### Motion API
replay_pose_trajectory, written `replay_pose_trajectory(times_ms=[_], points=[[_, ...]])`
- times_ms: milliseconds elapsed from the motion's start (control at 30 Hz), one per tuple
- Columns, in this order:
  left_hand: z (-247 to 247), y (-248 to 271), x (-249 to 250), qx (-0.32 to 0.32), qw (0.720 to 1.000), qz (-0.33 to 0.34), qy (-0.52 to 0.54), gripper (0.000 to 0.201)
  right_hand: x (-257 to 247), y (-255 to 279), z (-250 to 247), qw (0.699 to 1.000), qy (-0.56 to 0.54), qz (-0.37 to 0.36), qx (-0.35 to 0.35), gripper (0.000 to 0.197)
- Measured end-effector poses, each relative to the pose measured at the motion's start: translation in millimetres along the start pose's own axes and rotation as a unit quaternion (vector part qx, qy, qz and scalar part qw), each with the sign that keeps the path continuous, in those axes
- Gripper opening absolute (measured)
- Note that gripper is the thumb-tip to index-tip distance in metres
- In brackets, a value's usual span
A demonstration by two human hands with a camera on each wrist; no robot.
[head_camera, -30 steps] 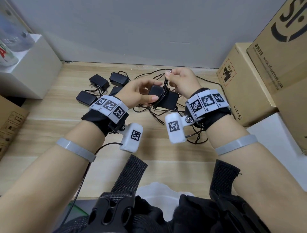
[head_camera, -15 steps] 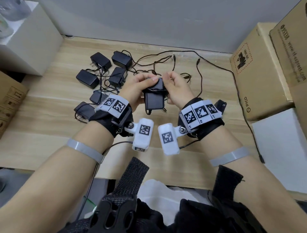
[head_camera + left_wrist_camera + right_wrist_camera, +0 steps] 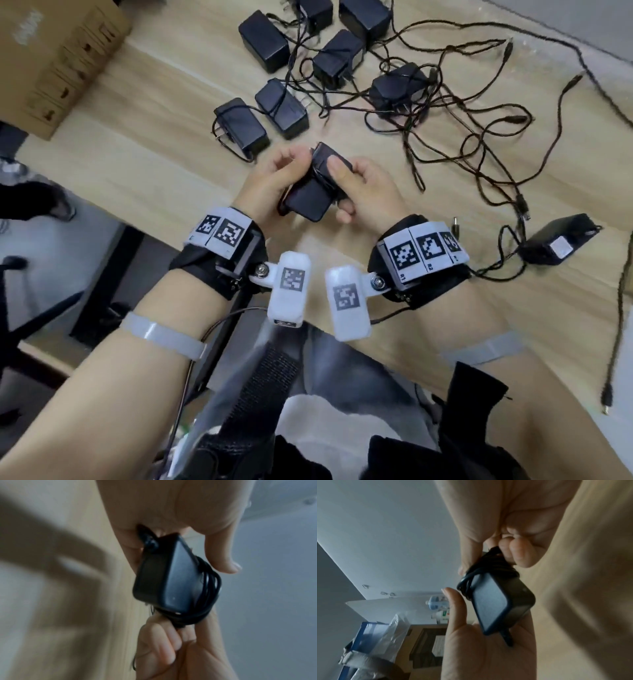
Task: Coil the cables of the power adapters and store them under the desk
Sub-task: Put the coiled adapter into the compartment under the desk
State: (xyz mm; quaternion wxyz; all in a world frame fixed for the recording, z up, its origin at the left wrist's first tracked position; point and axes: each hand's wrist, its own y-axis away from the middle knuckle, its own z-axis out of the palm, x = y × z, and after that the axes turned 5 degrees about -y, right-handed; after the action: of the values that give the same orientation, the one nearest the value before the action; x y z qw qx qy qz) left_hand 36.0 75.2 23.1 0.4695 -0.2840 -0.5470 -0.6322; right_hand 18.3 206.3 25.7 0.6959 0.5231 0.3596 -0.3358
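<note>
On the wooden desk (image 3: 144,164), black adapters (image 3: 263,41) lie beside a cardboard box (image 3: 61,58).

Bare desk (image 3: 144,164) left of hands; adapters (image 3: 263,41) and tangled cables (image 3: 479,137) crowding far side and right; cardboard box (image 3: 61,61) blocking far-left corner.

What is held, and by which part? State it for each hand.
Left hand holds the black adapter by its cable-exit end; right hand pinches the coiled cable end.

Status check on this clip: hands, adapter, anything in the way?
Left hand and right hand both grip one adapter, cable wound round it. Loose cables tangled on desk beyond.
</note>
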Motion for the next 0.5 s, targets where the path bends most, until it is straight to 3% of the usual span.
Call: replay_pose_trajectory(times_ms=[200,333,433,500], points=[[-77.5,45.8,-32.6,0.044,0.997,-0.029,0.064,0.047,47.4,4.1,61.4,0.997,0.026,0.036,-0.061,0.018],[-139.6,85.9,-44.6,0.032,0.997,-0.026,0.059,0.030,83.5,19.3,114.1,0.990,0.010,0.047,-0.133,0.017],[-194.1,119.6,-60.6,0.043,0.994,-0.014,0.097,0.042,118.4,31.1,158.1,0.978,0.049,0.061,-0.192,0.015],[-231.7,142.2,-79.9,0.075,0.993,-0.043,0.080,0.050,148.1,37.5,185.8,0.968,0.093,0.077,-0.219,0.014]])
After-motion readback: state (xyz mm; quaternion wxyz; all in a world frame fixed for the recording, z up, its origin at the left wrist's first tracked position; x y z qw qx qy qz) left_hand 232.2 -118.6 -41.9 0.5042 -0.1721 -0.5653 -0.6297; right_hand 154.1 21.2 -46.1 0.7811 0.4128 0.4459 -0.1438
